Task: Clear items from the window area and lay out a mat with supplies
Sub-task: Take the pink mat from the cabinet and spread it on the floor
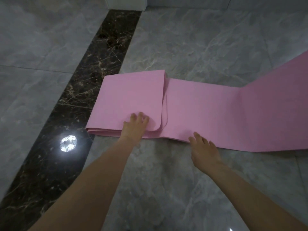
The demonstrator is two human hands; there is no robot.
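Two hands on pink mat (pixel 208 104) — left hand (pixel 135 126) on folded stack, right hand (pixel 204 150) beside

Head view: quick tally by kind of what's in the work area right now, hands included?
Pink mat, partly unfolded on the floor: 1
Hands: 2, left hand on the folded stack, right hand at the mat's near edge
Total: 3

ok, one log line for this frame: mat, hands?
mat: pink, part unfolded on floor, folded stack at left | left hand: on stack's near corner, fingers curled | right hand: open at near edge
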